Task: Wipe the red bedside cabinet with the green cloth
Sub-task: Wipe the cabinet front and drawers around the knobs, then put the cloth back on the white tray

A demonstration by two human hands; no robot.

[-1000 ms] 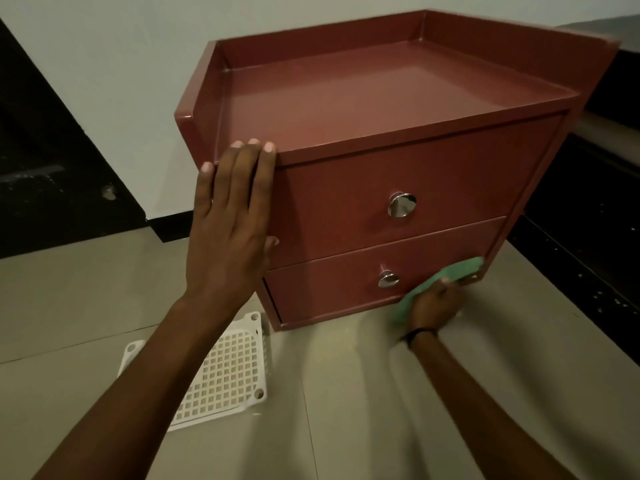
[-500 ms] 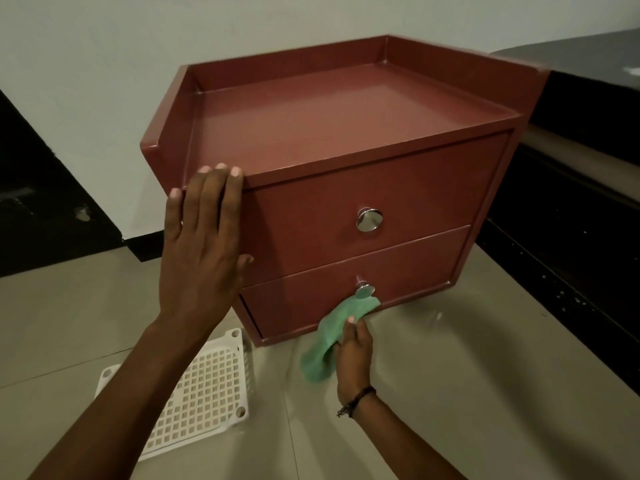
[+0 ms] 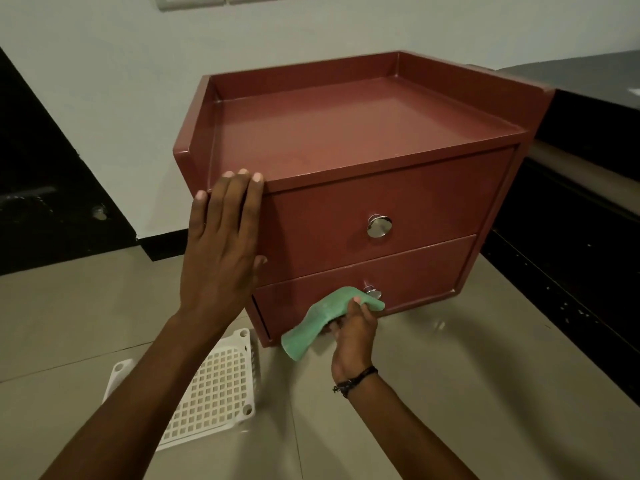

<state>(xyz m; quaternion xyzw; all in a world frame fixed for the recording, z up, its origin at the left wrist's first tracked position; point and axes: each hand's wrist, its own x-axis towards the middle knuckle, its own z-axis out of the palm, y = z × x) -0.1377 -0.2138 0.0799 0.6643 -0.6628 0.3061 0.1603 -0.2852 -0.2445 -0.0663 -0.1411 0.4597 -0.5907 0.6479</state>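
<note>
Left hand [image 3: 221, 251] flat, right hand [image 3: 353, 336] clenched

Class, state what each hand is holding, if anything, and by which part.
Right hand grips the crumpled green cloth near its upper end. Left hand holds nothing; it rests flat on the red wooden bedside cabinet.

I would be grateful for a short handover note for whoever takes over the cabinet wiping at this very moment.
Left hand: open, flat against the front left corner of the red bedside cabinet, steadying it.
Right hand: shut on the green cloth, pressed to the lower drawer beside its knob.
Done: cannot tell from this view which surfaces are already wiped.
Left: finish the lower drawer front; the upper drawer, top and sides may still need wiping.
A white grid tray lies on the floor by the cabinet.
</note>
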